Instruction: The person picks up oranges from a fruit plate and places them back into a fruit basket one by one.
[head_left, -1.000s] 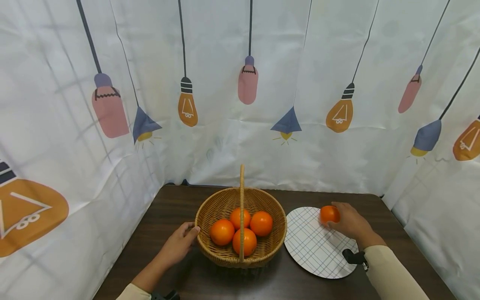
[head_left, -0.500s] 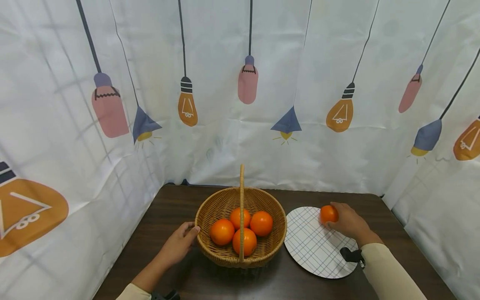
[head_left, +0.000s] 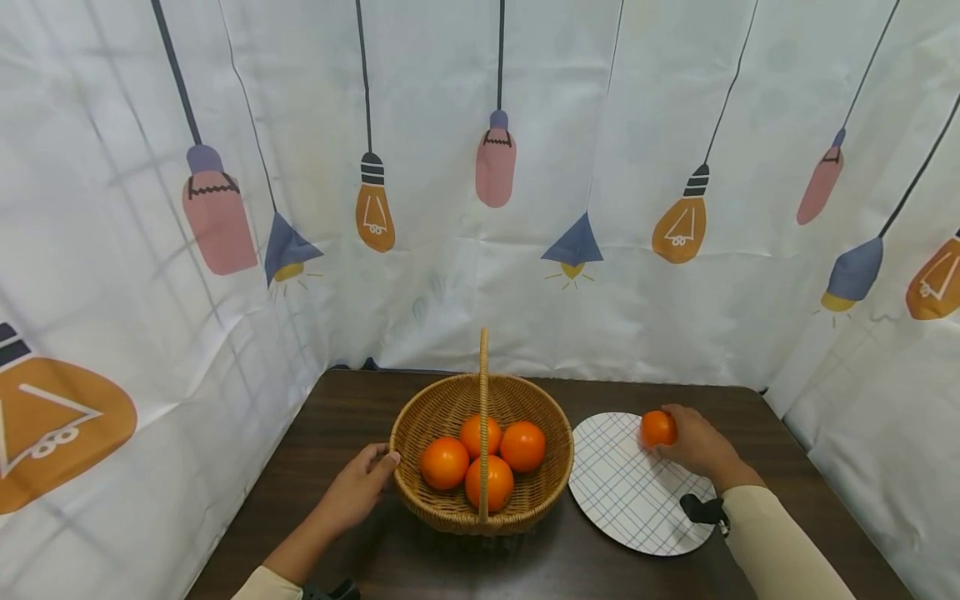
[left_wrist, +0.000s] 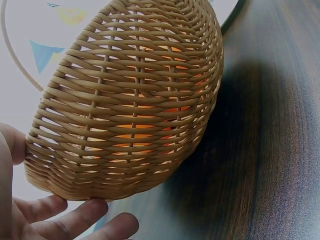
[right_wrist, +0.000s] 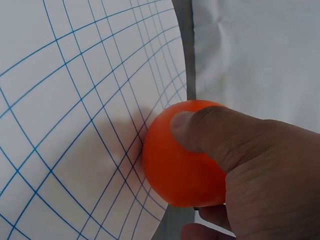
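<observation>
A wicker basket (head_left: 420,500) with a tall arched handle stands mid-table, several oranges (head_left: 444,463) inside it. My left hand (head_left: 360,490) holds the basket's left rim, thumb over the edge and fingers along the outer wall; the left wrist view shows the woven side (left_wrist: 125,110) close up. On the right, a round white plate (head_left: 622,492) with a blue grid pattern lies on the table. My right hand (head_left: 701,448) grips a single orange (head_left: 657,428) at the plate's far edge. In the right wrist view the thumb presses on this orange (right_wrist: 180,170), its far side hidden by the hand.
The dark wooden table (head_left: 420,567) carries basket and plate side by side. A white curtain (head_left: 435,317) printed with hanging lamps surrounds the table at the back and sides. The basket's arched handle (head_left: 483,358) rises well above its rim.
My right hand and its orange have shifted very slightly left over the plate, then stayed put. The left hand and the basket have not moved.
</observation>
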